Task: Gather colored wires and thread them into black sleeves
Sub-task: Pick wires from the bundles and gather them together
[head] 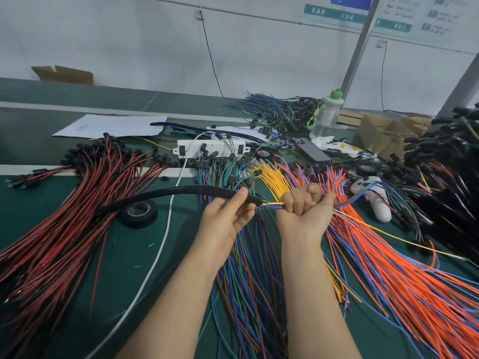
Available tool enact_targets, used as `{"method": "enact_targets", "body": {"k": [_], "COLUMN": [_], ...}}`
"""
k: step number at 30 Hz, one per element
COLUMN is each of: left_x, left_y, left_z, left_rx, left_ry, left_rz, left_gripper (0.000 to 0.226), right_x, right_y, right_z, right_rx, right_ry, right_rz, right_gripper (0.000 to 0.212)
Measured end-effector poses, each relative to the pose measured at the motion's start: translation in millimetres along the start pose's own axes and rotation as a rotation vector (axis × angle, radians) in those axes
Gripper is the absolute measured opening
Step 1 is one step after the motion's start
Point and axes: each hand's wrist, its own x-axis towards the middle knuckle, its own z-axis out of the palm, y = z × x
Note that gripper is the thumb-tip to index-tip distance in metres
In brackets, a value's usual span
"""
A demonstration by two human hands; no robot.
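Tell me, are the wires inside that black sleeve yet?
Partly in: a thin wire bundle runs from the right hand into the end of the black sleeve, which the left hand pinches.

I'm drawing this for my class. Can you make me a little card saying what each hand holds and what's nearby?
Left hand: pinches long black flexible sleeve near its end
Right hand: fingers curled round thin bundle of yellow and blue wires
Joining spot: bundle meets the sleeve's end between the hands
Nearby: black tape roll on green table; red-and-black wire pile left; orange wire pile right
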Motion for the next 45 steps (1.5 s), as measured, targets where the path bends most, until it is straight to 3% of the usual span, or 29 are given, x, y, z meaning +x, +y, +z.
{"method": "enact_targets", "body": {"k": [8,23,45], "left_x": [-0.9,-3.8,-6.9], "left_y": [-1.1,-0.6,-3.2], "left_z": [1.7,4.7,10.5], "left_rx": [0.042,-0.026,-0.058], "left_ry": [-0.043,-0.109,-0.089], "left_rz": [-0.005,-0.031,-0.096], "left_gripper": [0.009,0.011,0.008], "right_x": [0.6,-4.7,-7.2], "right_y": [-1.1,-3.8,-8.3], "right_z": [0.9,5.6,9.6], "right_rx": [-0.027,-0.076,-0.075], "right_ry": [-0.003,-0.015,0.007], "right_rz": [-0.026,-0.113,-0.150], "right_gripper": [0.067,0.061,0.060]}}
